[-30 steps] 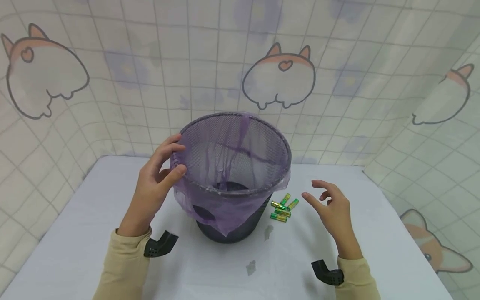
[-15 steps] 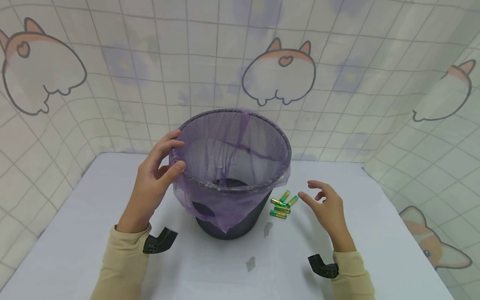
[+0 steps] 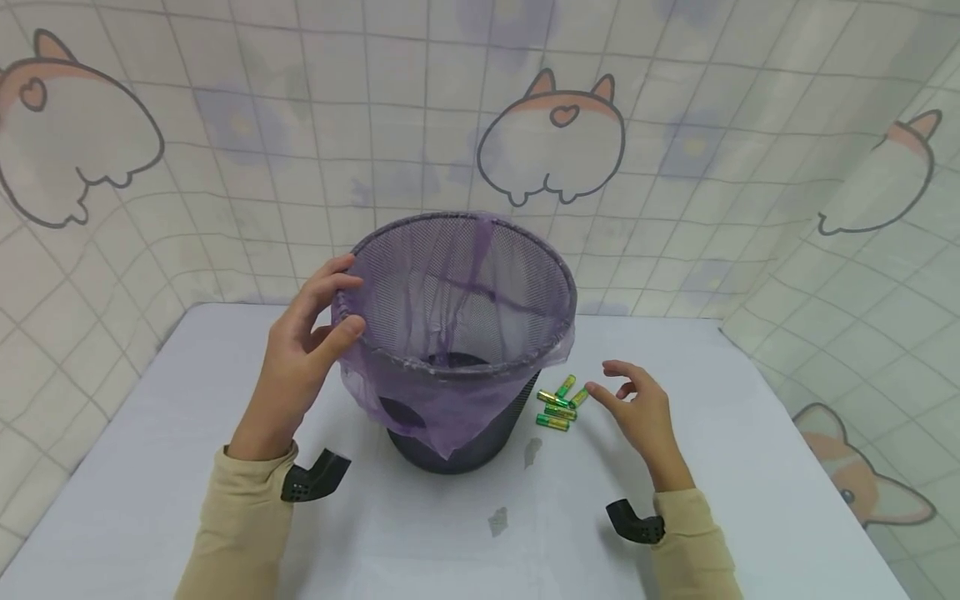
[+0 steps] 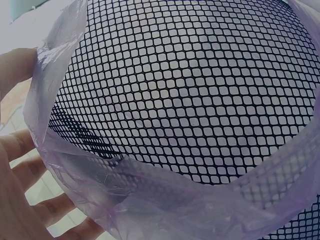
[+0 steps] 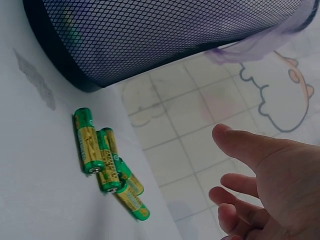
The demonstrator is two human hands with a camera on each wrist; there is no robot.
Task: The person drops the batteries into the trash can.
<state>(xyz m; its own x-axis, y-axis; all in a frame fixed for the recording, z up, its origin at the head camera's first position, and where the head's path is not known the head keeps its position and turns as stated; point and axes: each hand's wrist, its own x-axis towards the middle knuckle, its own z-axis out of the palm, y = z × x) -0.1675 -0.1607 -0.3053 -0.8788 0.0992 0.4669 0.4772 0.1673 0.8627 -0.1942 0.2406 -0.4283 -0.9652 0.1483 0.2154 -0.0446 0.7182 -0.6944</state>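
Observation:
A black mesh bin [image 3: 480,275] lined with a purple plastic bag [image 3: 438,412] stands on the white table [image 3: 150,467]. My left hand [image 3: 341,304] grips its left rim, thumb pressing the bag's folded-over edge. In the left wrist view the mesh [image 4: 190,100] and the bag's edge [image 4: 150,200] fill the frame, with my fingers [image 4: 20,200] at the left. Several green and gold batteries [image 3: 558,406] lie in a small heap right of the bin's base. My right hand [image 3: 600,377] hovers just right of them, fingers relaxed and holding nothing. The right wrist view shows the batteries [image 5: 102,160] beside the bin [image 5: 150,35].
Two small grey marks [image 3: 498,521] lie on the table in front of the bin. Tiled sheets printed with cartoon corgis [image 3: 551,137] wall in the table at the back and both sides. Black camera mounts [image 3: 311,479] sit on both wrists.
My right hand has drifted left and slightly away from me, closer to the batteries. My left hand keeps its hold on the bin's rim.

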